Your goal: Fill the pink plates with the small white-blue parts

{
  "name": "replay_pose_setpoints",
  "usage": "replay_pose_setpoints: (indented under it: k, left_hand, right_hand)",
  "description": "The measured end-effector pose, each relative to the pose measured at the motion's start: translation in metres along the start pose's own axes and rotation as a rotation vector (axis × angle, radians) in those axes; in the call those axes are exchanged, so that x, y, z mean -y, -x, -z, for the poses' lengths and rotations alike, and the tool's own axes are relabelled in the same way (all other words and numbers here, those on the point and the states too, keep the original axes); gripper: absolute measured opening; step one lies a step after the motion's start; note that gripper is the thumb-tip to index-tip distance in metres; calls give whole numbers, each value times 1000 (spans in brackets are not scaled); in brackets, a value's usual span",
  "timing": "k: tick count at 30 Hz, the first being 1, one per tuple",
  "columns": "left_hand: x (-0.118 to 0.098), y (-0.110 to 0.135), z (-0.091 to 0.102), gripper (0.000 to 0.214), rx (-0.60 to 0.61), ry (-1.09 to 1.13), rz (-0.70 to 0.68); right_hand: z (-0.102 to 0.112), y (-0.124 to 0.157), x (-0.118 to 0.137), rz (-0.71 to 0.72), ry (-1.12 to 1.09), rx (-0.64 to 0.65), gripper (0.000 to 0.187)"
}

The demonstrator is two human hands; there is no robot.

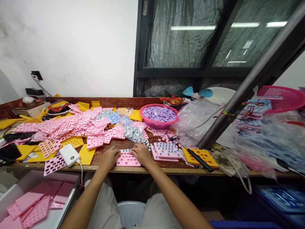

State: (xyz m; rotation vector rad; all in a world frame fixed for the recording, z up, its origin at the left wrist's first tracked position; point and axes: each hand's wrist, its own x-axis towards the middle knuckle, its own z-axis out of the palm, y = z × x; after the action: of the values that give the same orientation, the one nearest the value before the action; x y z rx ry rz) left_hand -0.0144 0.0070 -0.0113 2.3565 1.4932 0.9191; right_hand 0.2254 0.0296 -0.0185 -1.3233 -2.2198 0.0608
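A pink tray with rows of square recesses (128, 160) lies at the table's front edge, with small blue pieces along its far row. At its left side, my left hand (109, 158) grips the edge with bent fingers. My right hand (142, 154) curls over the far right corner, fingertips together; what they hold, if anything, is hidden. Just beyond it, small white and blue pieces (134, 133) spill from a clear plastic bag. To the right are two stacked pink trays (166, 150), the upper one bearing blue pieces.
Pink trays (64, 127) are heaped on the left, near a white power bank (69, 155) with a cable. A pink basket (176, 121) holds purple pieces. On the right, a hammer (199, 159) lies across a yellow tray (213, 159), beside a slanted metal post (226, 111). An open drawer (72, 197) holds pink trays.
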Motion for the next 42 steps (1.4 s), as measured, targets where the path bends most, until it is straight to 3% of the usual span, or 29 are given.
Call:
replay_pose_setpoints:
  k: [4,8,12,15,19,22,28,36,39,42]
  left_hand:
    - [1,2,-1,20,-35,96,20]
    - [6,1,1,22,-11,96,15]
    - [10,-11,8,20,55,84,-31]
    - [2,-33,6,20,25,89,-59]
    - [-23,-75,-17,19,140,87,-151]
    - [-36,-101,-41,17,246,76,-129]
    - [-34,-112,-66,16,283,117,-128]
    - [-27,-106,-56,13,248,210,-99]
    - [-25,-103,-41,21,181,268,-72]
    - [-15,-83,-20,27,114,330,-57]
  right_hand:
    - [4,17,0,9,-65,-126,28]
    - [0,20,-7,-170,-99,-317,43]
    - [-8,13,-13,-218,-7,-206,49]
    - [-11,10,-16,-216,42,-152,44]
    - [-9,10,-15,-240,84,-126,33]
    - [-8,11,-15,-274,109,-150,26]
    - [-13,11,-16,-299,170,-159,23]
    - [-5,11,-8,-289,140,-170,12]
    - [-2,13,-8,-277,52,-232,14]
    - [-2,14,-10,-236,-122,-219,17]
